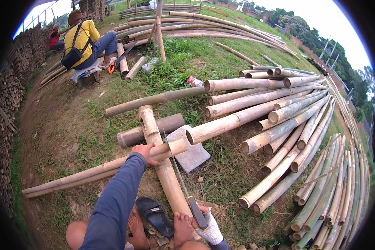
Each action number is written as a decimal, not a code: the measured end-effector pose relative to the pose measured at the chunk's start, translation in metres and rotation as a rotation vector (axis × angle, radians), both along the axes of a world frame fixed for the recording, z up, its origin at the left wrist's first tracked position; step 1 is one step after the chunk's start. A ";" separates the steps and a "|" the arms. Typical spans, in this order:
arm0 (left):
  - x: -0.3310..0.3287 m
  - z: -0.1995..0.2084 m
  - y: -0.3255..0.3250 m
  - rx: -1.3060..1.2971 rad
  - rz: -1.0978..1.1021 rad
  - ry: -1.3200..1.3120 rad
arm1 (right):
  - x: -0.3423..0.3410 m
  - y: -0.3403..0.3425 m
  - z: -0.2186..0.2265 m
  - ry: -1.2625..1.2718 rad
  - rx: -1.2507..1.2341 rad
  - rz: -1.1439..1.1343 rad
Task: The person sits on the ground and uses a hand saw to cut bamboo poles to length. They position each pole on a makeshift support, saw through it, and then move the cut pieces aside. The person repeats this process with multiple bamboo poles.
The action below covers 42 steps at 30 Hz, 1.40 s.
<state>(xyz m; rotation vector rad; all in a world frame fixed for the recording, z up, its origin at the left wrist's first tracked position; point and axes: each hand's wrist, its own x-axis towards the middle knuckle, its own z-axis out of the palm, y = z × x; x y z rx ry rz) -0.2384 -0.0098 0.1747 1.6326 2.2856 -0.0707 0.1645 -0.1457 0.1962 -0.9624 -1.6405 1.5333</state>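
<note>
My left hand [145,153], bare, grips a pale bamboo pole [87,170] near its right end. The pole lies crosswise over a thicker bamboo log [169,183], with a second pole close along its lower side. My right hand [211,227], in a white knit glove, is closed on the dark grey and yellow handle of a hand saw [198,213]. The saw's thin blade slants up and away, crossing the pole just right of my left hand. How deep the blade sits cannot be made out. My bare foot [183,228] rests against the thick log.
A brown bamboo piece [174,123] and a pale stone block [190,155] lie beyond the log. A large stack of bamboo poles [254,114] fills the right. A black sandal [155,216] lies by my feet. A person in yellow [85,43] sits at far left.
</note>
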 end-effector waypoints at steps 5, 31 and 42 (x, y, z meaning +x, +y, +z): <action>-0.001 -0.001 -0.003 0.032 -0.021 0.010 | -0.036 0.039 0.003 -0.046 0.063 0.025; 0.020 -0.010 -0.036 0.190 0.123 0.052 | -0.072 0.074 -0.025 0.043 0.264 0.006; 0.016 -0.032 -0.041 0.335 0.085 0.121 | -0.074 0.059 -0.014 -0.001 0.177 -0.006</action>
